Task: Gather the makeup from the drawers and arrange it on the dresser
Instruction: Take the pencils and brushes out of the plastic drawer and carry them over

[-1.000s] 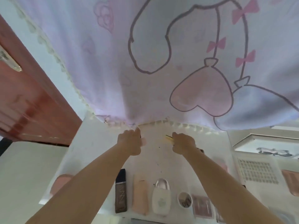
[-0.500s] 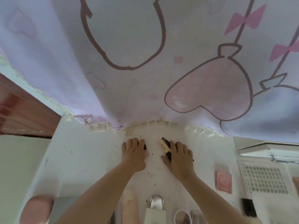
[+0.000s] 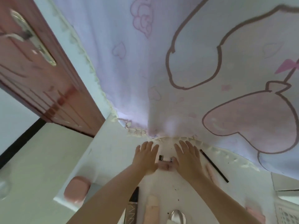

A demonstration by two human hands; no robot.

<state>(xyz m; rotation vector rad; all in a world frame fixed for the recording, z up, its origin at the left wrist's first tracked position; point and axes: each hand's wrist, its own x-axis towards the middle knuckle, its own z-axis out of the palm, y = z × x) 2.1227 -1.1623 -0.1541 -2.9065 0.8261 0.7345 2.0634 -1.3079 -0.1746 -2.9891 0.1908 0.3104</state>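
Both hands, left [image 3: 146, 156] and right [image 3: 187, 156], lay flat with fingers straight on the bench [image 3: 113, 151], small tubes [image 3: 165, 160] between them, a pencil [image 3: 214, 165] just beside the right, angled away.

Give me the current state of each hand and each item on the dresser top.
Left hand: open, fingers straight, flat on the white dresser top.
Right hand: open, fingers straight, palm down.
Small pale pink tube with black ends: lying flat between both hands.
Thin black pencil: lying flat, untouched.
Dark rectangular bottle: lying down.
Pink rounded case: at the dresser's left edge.
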